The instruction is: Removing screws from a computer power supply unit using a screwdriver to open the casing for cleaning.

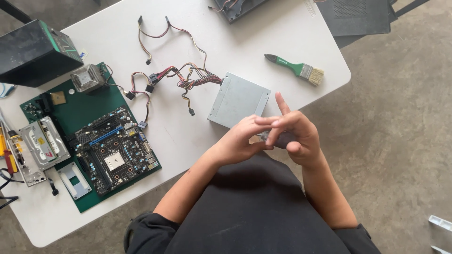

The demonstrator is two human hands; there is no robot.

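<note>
A: Seen from above, a person at a white counter [263, 33] brings both hands together at its near edge. What do they hold?

B: A small dark grey piece [278, 138], too hidden to identify. The left hand [241, 138] pinches it from one side, fingers curled closed. The right hand [296, 136] cups it from the other, with the forefinger sticking straight up, free.

A: Where is it against the rest?

B: Just in front of a grey power supply [238, 99], past the counter's edge and over the lap. The supply's cables [181, 77] trail off in a red, yellow and black tangle toward a green mat [82, 110]. On the mat lie a motherboard [115, 148], a heatsink [87, 77] and a drive [44, 141].

A: What might go wrong?

B: By my reading, a slip. The piece is gripped at the fingertips with no counter beneath, so a loosened pinch could drop it to the concrete floor [405, 141]. An elbow swung wide might also nudge the supply, and its cables could drag across the board.

A: Anything else nearby?

B: A green-handled brush [296, 68] lies well apart to the right. A black case [33, 51] stands at far left.
</note>
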